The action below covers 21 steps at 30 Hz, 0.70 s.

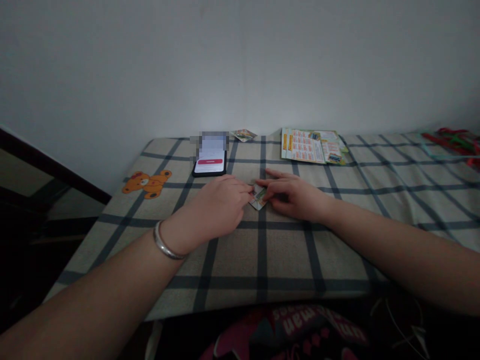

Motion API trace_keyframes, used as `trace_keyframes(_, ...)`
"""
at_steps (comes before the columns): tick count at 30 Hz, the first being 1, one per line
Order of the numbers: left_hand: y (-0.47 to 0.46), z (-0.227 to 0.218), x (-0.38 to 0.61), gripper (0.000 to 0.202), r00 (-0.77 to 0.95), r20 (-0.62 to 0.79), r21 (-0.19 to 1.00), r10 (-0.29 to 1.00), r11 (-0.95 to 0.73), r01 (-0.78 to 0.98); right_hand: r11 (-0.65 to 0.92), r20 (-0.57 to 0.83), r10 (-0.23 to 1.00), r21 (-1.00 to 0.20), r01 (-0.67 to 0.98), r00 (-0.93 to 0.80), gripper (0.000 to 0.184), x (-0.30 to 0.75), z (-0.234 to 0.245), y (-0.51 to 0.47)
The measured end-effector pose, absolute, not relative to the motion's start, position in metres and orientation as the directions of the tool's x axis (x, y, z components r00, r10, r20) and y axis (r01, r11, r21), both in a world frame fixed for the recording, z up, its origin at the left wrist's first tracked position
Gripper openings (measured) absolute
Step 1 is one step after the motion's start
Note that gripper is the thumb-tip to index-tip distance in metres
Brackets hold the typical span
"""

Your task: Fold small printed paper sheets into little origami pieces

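A small printed paper [257,202], pale with green and yellow marks, lies corner-on on the checked tablecloth between my hands. My left hand [221,202], with a silver bangle at the wrist, has its fingers pressed together at the paper's left edge. From the other side, my right hand [294,195] grips the paper with bent fingers and thumb, while one finger stretches forward over the cloth. Part of the paper is hidden under the fingertips, so I cannot tell how it is folded.
A lit phone [210,160] lies beyond my left hand, with a small printed paper piece [244,134] by the wall. Printed sheets [303,146] lie at the back right. A bear picture [148,184] is at left, red and green items [455,142] far right. The checked tablecloth [285,255] covers the table.
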<state>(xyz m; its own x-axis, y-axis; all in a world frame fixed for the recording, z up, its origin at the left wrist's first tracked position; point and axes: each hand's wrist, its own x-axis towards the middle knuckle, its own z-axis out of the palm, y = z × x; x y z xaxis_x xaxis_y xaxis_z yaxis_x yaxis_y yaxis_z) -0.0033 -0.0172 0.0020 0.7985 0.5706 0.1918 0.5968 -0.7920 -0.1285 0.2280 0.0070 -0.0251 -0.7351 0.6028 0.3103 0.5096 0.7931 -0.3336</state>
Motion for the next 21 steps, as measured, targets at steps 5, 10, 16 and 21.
trace_keyframes(5,-0.017,-0.002,-0.002,0.037,0.773,0.207,-0.113,0.599,-0.770,0.628,0.819,0.339,0.573,-0.286,0.498,-0.747,0.021,0.229,-0.028,0.008)
trace_keyframes(10,-0.018,-0.002,0.000,0.035,0.758,0.218,-0.093,0.615,-0.760,0.643,0.822,0.361,0.568,-0.280,0.495,-0.740,0.020,0.228,-0.026,0.007)
trace_keyframes(16,-0.020,0.004,-0.004,0.030,0.771,0.184,-0.100,0.609,-0.769,0.631,0.844,0.387,0.531,-0.162,0.512,-0.754,0.019,0.228,-0.021,0.005)
trace_keyframes(21,-0.021,0.005,-0.005,0.030,0.792,0.178,-0.146,0.584,-0.780,0.608,0.860,0.360,0.482,-0.022,0.509,-0.799,0.022,0.225,-0.014,0.000)
